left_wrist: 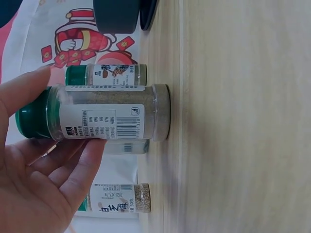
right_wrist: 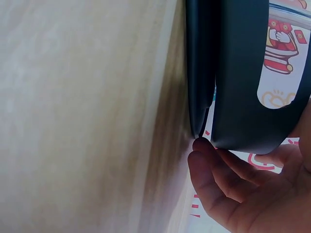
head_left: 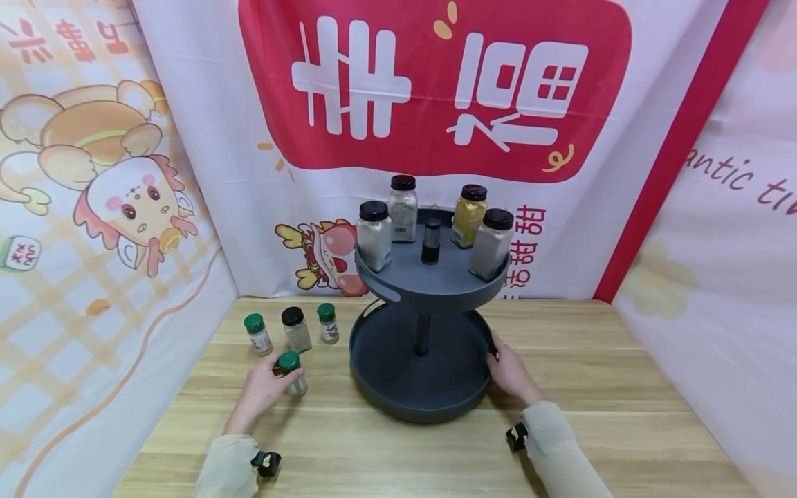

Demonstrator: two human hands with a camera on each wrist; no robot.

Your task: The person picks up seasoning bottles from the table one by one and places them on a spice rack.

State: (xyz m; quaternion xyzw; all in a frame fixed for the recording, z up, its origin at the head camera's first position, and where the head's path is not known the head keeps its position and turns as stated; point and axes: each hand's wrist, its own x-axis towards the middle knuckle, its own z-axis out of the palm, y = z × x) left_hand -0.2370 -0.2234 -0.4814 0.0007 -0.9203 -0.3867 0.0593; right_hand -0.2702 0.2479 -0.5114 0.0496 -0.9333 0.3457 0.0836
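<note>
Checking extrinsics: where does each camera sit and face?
Head: on the head, facing forward and down at the two-tier rack; left hand, right hand, sleeves show.
Left wrist: on that wrist, facing the held jar; left hand shows.
Right wrist: on that wrist, facing the two-tier rack; right hand shows.
Shared: held jar, in head and left wrist.

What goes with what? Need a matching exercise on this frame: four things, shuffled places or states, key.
1. left hand
2. upper tray
3. right hand
4. yellow jar

A. at the lower tray's right side
B. farther back, on the right of the upper level
C. gripping a green-capped bottle
D. bearing four black-capped jars

Pairs: 1-C, 2-D, 3-A, 4-B
</note>
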